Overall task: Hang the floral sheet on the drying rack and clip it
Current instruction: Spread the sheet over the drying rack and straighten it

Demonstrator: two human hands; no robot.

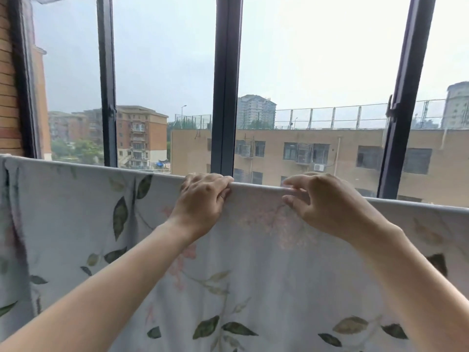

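The floral sheet (pixel 253 262), pale with green leaves and pink blossoms, hangs over a horizontal rack bar that runs across the whole view; the bar itself is hidden under the fabric fold. My left hand (pixel 203 201) grips the covered bar from above, fingers curled over the top edge. Just to its right, my right hand (pixel 319 201) has its fingers over the top of the fold and its thumb below, pinching the sheet at the bar. No clip is visible.
Directly behind the rack stands a window with dark vertical frames (pixel 225 85). A brick wall (pixel 9 85) closes the left side. At the far left the sheet bunches into folds (pixel 15 224). Buildings lie outside.
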